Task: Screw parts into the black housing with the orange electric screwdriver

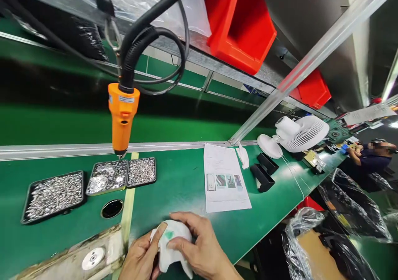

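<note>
While both hands work at the near edge of the green bench (186, 180), the left hand (141, 257) and right hand (202, 251) close around one white glove (172, 242), which has a small green mark on it. Left thumb and fingers pinch its left side; right fingers curl over the top, thumb beneath. The glove sits between the palms, just above the bench edge.

Judgement: handling would go best with the cloth kept bunched between both hands, grip firm but loose enough to turn it, clear of the worn fixture plate (81, 257) just to the left.

Count, moving outward:
- one fixture plate with a round metal insert
- one round hole in the bench (112, 208)
- three trays of small metal parts (54, 195), side by side
- one orange electric screwdriver (122, 118) hanging on its black hose above the trays
- one printed instruction sheet (225, 178)
- one spare white glove (243, 155) beyond the sheet
- two black brackets (263, 176)
- one white desk fan (295, 135)
- two red bins (239, 23) on the overhead rack

Far right: one other person (368, 158) at the line, hands too small to read.
</note>
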Demonstrator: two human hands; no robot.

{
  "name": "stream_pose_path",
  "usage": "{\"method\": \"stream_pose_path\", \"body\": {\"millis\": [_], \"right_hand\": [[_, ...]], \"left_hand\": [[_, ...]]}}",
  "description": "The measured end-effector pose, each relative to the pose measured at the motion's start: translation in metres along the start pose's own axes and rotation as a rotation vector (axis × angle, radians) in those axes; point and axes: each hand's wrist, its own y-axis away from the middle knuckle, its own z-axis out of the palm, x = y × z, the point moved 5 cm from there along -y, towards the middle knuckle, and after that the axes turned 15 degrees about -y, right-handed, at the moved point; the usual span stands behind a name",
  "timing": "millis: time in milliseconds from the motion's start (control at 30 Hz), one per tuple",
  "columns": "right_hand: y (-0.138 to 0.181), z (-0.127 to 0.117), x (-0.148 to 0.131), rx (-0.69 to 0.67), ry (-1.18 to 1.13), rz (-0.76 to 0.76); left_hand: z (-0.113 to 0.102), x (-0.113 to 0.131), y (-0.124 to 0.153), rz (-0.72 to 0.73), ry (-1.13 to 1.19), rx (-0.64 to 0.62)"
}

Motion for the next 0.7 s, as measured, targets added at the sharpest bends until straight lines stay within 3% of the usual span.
{"method": "stream_pose_path", "body": {"millis": [233,467,700], "right_hand": [[-0.02,-0.024,0.014,0.08,-0.034,0.076],[-0.042,-0.022,0.016,0.075,0.097,-0.041],[-0.025,-0.022,0.013,-0.003,0.17,-0.161]], "left_hand": [[0.015,0.006,-0.003,0.07,-0.051,-0.103],[0.009,0.011,-0.025,0.068,-0.244,0.102],[0.007,0.012,0.004,0.25,-0.553,0.321]]}}
